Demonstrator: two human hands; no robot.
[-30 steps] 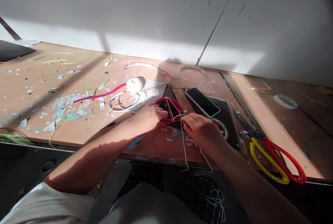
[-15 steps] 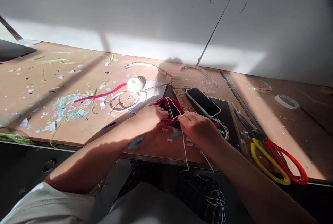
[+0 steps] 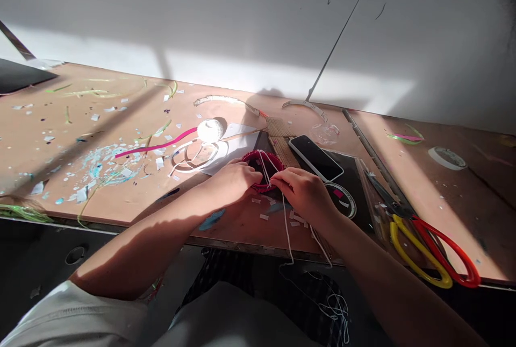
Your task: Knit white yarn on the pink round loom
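A dark pink ring with a ridged edge (image 3: pixel 264 189) is held low over the front of the table, with white string (image 3: pixel 264 167) stretched across its opening. My left hand (image 3: pixel 239 177) is closed on the ring's left side, its thumb at the rim. At the right side of the ring, my right hand (image 3: pixel 300 188) pinches the white string between thumb and fingers. Loose lengths of string hang from there over the table edge and end in a tangle (image 3: pixel 334 306) near my lap. My right fingertips partly cover the ring's right rim.
Big scissors (image 3: pixel 419 239) with yellow and red handles lie at the right. A phone (image 3: pixel 316 157) rests beyond my right hand, beside corrugated cardboard (image 3: pixel 280 127). A white ball of string (image 3: pixel 210 130), a pink strip (image 3: pixel 157 147) and paper scraps lie on the left.
My right hand has shifted slightly left, its fingertips now over the ring's right edge with the string. My left hand and the ring stay nearly in place.
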